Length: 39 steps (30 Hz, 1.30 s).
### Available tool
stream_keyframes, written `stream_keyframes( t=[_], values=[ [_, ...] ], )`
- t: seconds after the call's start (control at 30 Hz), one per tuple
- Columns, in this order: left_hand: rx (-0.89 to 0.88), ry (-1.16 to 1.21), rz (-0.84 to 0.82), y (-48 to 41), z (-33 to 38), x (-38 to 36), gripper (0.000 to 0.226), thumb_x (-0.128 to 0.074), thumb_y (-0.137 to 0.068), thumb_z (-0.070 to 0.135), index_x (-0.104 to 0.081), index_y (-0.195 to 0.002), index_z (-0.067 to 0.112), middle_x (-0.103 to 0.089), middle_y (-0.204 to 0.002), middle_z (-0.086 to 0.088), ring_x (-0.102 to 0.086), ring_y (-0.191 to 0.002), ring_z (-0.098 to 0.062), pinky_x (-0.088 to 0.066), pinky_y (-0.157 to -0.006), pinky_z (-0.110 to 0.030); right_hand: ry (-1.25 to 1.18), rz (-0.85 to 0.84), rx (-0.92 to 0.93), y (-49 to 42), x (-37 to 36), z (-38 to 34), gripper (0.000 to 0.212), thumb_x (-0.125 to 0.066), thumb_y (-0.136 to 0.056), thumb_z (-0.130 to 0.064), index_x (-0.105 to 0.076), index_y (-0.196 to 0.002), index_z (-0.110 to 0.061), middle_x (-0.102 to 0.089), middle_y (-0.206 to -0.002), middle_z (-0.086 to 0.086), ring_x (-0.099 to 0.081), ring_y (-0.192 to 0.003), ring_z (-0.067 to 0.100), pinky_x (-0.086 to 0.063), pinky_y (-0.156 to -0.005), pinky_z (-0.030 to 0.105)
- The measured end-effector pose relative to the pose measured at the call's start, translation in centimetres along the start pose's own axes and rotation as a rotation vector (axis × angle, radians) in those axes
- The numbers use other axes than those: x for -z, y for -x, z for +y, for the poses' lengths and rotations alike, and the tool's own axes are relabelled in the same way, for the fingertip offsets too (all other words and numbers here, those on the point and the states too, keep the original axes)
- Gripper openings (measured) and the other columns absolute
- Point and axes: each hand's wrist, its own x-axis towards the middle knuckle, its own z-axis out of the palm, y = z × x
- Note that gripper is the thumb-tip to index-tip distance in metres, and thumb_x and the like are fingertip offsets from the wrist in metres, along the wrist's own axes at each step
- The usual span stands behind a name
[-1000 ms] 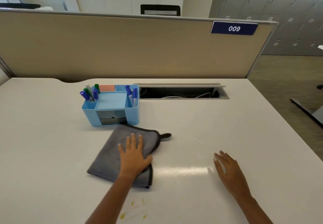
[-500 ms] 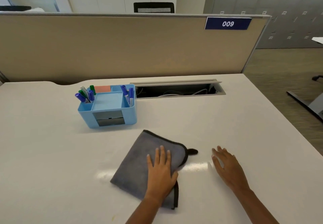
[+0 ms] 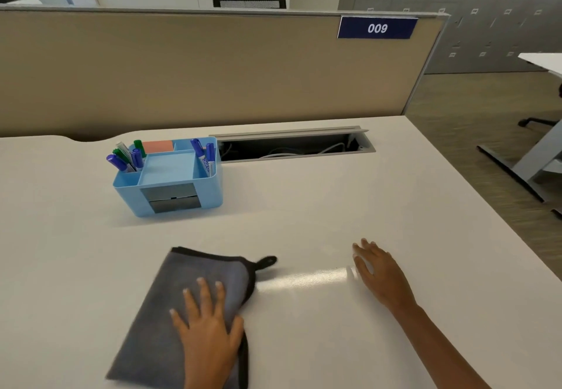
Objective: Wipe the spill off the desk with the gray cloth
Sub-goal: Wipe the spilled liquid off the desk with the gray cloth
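Observation:
The gray cloth [image 3: 194,282], folded, with a black border and a small loop at its far right corner, lies on the white desk [image 3: 334,206] close to the near edge. My left hand [image 3: 209,337] presses flat on its near right part, fingers spread. My right hand [image 3: 380,276] rests palm-down on the bare desk to the right of the cloth, apart from it, holding nothing. No spill shows on the desk; I cannot tell whether it is under the cloth or below the frame.
A blue desk organizer [image 3: 170,176] with markers stands behind the cloth. An open cable tray [image 3: 292,145] is set into the desk's back edge, in front of a beige partition [image 3: 213,69]. The desk's right edge [image 3: 474,194] drops to the floor.
My left hand has slid the cloth away from the organizer toward the near edge. The yellow spill seen a second ago is out of sight. My right hand has stayed put.

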Motion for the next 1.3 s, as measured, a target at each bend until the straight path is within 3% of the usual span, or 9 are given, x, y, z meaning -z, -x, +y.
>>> stream_keyframes(
  t=[0.1, 0.2, 0.4, 0.6, 0.83, 0.9, 1.0, 1.17, 1.3],
  values=[
    [-0.131, 0.05, 0.029, 1.4, 5.7, -1.4, 0.071, -0.038, -0.056, 0.046, -0.043, -0.119, 0.013, 0.0, -0.154, -0.017, 0.002, -0.143, -0.035, 0.001, -0.112, -0.059, 0.046, 0.037, 0.013, 0.3, 0.2, 0.8, 0.046, -0.037, -0.09, -0.032, -0.054, -0.128, -0.014, -0.048, -0.142, 0.007, -0.038, -0.136, 0.021, -0.024, -0.114, 0.041],
    [-0.188, 0.013, -0.074, 0.1, 10.9, -1.4, 0.07, -0.037, -0.059, 0.045, -0.06, -0.115, 0.01, -0.035, -0.143, -0.024, -0.022, -0.137, -0.039, 0.018, -0.113, -0.05, 0.114, 0.199, -0.001, 0.5, 0.2, 2.3, 0.038, -0.046, -0.086, -0.022, -0.063, -0.117, -0.007, -0.06, -0.128, 0.016, -0.052, -0.124, 0.032, -0.031, -0.106, 0.055],
    [-0.087, -0.068, -0.179, -4.1, 8.7, 0.0, 0.066, -0.034, -0.064, 0.041, -0.069, -0.105, 0.004, -0.067, -0.117, -0.019, -0.065, -0.104, -0.04, -0.041, -0.092, -0.061, 0.169, 0.243, -0.076, 1.2, 1.3, 5.1, 0.033, -0.046, -0.091, -0.02, -0.065, -0.114, -0.006, -0.064, -0.123, 0.016, -0.056, -0.119, 0.031, -0.031, -0.104, 0.06],
    [-0.01, -0.069, -0.071, -2.8, 1.3, 0.0, 0.063, -0.026, -0.084, 0.044, -0.059, -0.115, 0.0, -0.062, -0.123, -0.023, -0.057, -0.11, -0.048, -0.043, -0.084, -0.066, 0.034, 0.197, -0.113, 1.2, 1.6, 5.3, 0.032, -0.048, -0.093, -0.008, -0.057, -0.124, -0.01, -0.053, -0.136, 0.011, -0.042, -0.133, 0.025, -0.02, -0.114, 0.048],
    [-0.331, 0.055, 0.058, 3.7, 7.5, -2.9, 0.077, -0.041, -0.051, 0.049, -0.043, -0.122, 0.017, 0.015, -0.158, 0.002, 0.015, -0.145, -0.024, 0.014, -0.114, -0.047, -0.02, 0.202, -0.125, 1.4, 2.5, 4.9, 0.031, -0.046, -0.094, -0.01, -0.059, -0.122, -0.013, -0.054, -0.136, 0.006, -0.044, -0.13, 0.023, -0.033, -0.108, 0.036],
    [-0.4, 0.038, -0.012, 3.8, 11.0, -2.5, 0.077, -0.042, -0.053, 0.049, -0.047, -0.122, 0.017, -0.01, -0.158, -0.005, 0.009, -0.146, -0.028, 0.007, -0.114, -0.05, -0.027, 0.182, -0.114, 1.3, 2.8, 5.0, 0.032, -0.047, -0.094, -0.01, -0.059, -0.123, -0.014, -0.054, -0.136, 0.004, -0.045, -0.129, 0.022, -0.034, -0.106, 0.033],
    [-0.429, -0.034, -0.107, 1.3, 13.8, -1.4, 0.068, -0.04, -0.059, 0.048, -0.063, -0.114, 0.017, -0.062, -0.128, -0.009, -0.042, -0.128, -0.035, -0.003, -0.106, -0.05, -0.041, 0.139, -0.097, 1.3, 3.1, 5.6, 0.032, -0.046, -0.094, -0.01, -0.059, -0.123, -0.015, -0.053, -0.137, 0.002, -0.046, -0.128, 0.02, -0.035, -0.106, 0.031],
    [-0.344, -0.119, -0.159, -4.4, 11.3, -0.6, 0.064, -0.037, -0.062, 0.05, -0.068, -0.109, 0.02, -0.069, -0.117, -0.007, -0.067, -0.103, -0.033, -0.044, -0.091, -0.058, -0.048, 0.085, -0.098, 1.5, 3.6, 5.8, 0.034, -0.043, -0.096, -0.013, -0.055, -0.127, -0.02, -0.049, -0.14, -0.004, -0.04, -0.133, 0.015, -0.032, -0.107, 0.028],
    [-0.281, -0.102, -0.177, -4.3, 7.5, 0.0, 0.061, -0.033, -0.075, 0.048, -0.058, -0.119, 0.014, -0.067, -0.119, -0.014, -0.065, -0.105, -0.038, -0.05, -0.081, -0.06, -0.034, 0.089, -0.095, 1.8, 3.5, 5.4, 0.035, -0.042, -0.096, -0.011, -0.052, -0.129, -0.018, -0.047, -0.142, -0.002, -0.037, -0.135, 0.016, -0.028, -0.109, 0.028]
  ],
)
